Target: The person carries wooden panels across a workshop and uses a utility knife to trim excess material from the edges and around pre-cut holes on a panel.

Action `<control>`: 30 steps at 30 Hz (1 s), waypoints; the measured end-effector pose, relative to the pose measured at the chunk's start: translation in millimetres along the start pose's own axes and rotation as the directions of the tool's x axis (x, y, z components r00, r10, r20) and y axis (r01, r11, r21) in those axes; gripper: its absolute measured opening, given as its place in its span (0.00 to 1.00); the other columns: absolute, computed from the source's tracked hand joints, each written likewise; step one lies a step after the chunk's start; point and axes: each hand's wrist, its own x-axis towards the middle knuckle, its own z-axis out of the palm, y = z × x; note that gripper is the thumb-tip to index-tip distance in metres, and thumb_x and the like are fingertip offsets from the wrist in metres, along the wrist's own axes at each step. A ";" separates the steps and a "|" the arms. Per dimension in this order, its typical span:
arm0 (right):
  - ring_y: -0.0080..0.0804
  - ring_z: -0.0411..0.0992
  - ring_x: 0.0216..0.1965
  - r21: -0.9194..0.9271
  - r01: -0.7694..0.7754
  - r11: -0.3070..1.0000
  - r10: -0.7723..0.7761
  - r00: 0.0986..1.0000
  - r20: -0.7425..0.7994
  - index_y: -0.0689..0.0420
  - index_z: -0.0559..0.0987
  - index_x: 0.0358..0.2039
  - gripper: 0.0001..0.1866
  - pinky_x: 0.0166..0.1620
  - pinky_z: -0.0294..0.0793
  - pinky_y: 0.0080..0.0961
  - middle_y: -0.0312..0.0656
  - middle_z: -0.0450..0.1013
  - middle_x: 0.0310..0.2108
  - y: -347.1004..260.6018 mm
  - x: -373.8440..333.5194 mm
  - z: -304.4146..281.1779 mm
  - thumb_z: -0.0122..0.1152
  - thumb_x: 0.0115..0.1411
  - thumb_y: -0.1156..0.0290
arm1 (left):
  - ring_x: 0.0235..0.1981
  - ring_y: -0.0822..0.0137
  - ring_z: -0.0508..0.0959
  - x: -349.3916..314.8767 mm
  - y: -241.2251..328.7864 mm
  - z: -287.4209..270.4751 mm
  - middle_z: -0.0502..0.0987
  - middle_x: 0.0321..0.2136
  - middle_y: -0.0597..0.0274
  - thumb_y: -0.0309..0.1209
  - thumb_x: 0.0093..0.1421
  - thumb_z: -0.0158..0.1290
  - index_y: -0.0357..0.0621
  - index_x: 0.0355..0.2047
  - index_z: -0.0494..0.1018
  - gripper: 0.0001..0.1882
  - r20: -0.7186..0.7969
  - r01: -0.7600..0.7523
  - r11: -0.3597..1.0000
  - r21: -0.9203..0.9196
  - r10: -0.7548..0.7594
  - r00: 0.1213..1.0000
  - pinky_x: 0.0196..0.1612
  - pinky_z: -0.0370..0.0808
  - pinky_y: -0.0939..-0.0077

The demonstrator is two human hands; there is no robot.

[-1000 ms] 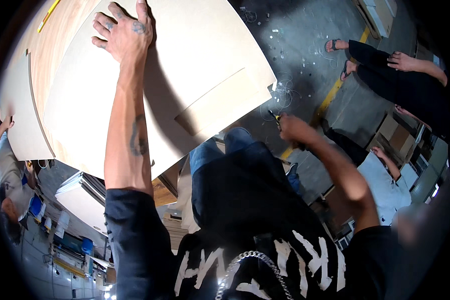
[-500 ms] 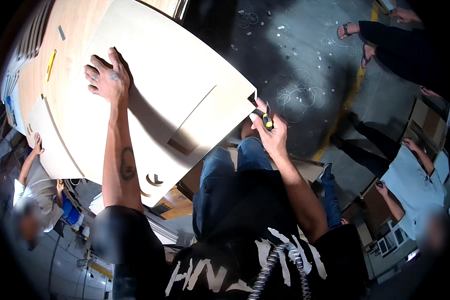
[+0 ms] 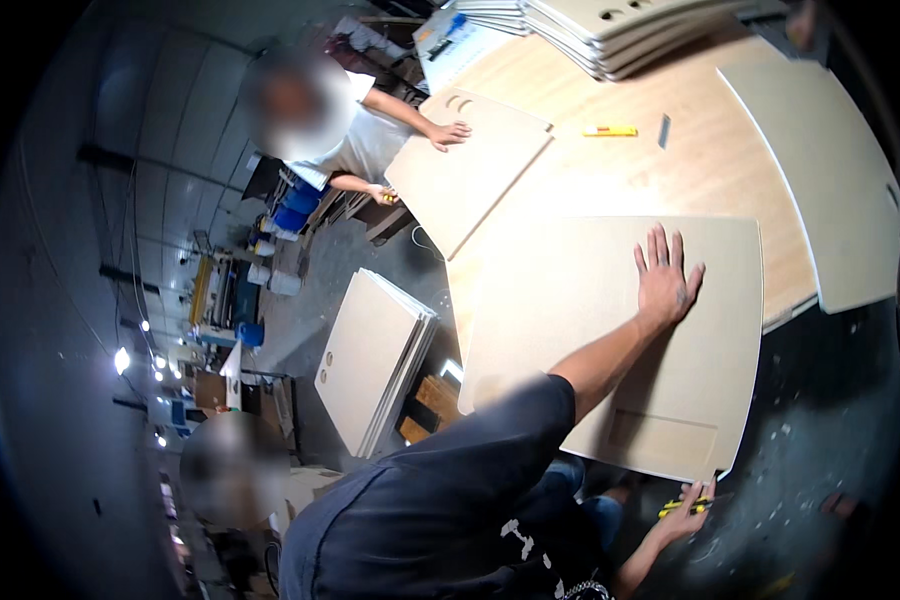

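A large beige panel [image 3: 570, 300] lies on the light wooden table [image 3: 590, 175], its near edge overhanging. My left hand [image 3: 667, 282] rests flat on the panel with its fingers spread. Below the panel's near right corner, my right hand [image 3: 684, 522] is closed around a yellow-and-black utility knife [image 3: 674, 507]. That hand is right beside a small notch [image 3: 719, 474] in the corner; whether the blade touches the panel I cannot tell. A shallow rectangular recess [image 3: 662, 432] runs along the near edge.
Across the table a person [image 3: 365, 135] presses a hand on another panel [image 3: 475, 165]. A yellow cutter [image 3: 610, 132] and a grey strip [image 3: 664, 131] lie between. Stacked panels [image 3: 620, 50] stand at the far side, another stack [image 3: 370, 350] at left. One panel [image 3: 820, 180] overhangs at right.
My view has swung left, bringing the other person and the stacks further in. My left hand stays flat on the panel. My right hand keeps the knife by the notched corner.
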 end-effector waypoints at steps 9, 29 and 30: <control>0.25 0.71 0.26 0.029 0.061 0.998 -0.059 0.997 -0.057 0.65 0.74 0.37 0.12 0.28 0.69 0.18 0.42 0.73 0.30 33.0 20.1 4.3 0.58 0.58 0.69 | 0.65 0.44 0.40 -16.6 -19.2 -10.0 0.40 0.63 0.36 0.55 0.59 0.38 0.34 0.62 0.46 0.42 0.126 -0.185 0.980 -0.074 0.193 0.973 0.62 0.36 0.41; 0.21 0.63 0.19 0.184 -0.288 0.940 0.254 0.949 0.187 0.59 0.74 0.28 0.10 0.24 0.64 0.19 0.33 0.65 0.18 18.7 65.5 -24.5 0.58 0.58 0.65 | 0.67 0.56 0.42 -281.7 -178.7 -61.1 0.39 0.66 0.51 0.31 0.54 0.42 0.53 0.64 0.44 0.37 0.219 -0.590 0.799 -0.121 0.601 0.769 0.61 0.37 0.37; 0.21 0.63 0.18 0.186 -0.277 0.943 0.243 0.952 0.187 0.58 0.72 0.25 0.11 0.23 0.63 0.18 0.32 0.64 0.17 20.0 69.4 -27.3 0.58 0.58 0.64 | 0.67 0.56 0.43 -282.1 -178.6 -60.2 0.39 0.65 0.50 0.31 0.54 0.43 0.53 0.64 0.44 0.37 0.205 -0.590 0.798 -0.123 0.602 0.772 0.61 0.37 0.37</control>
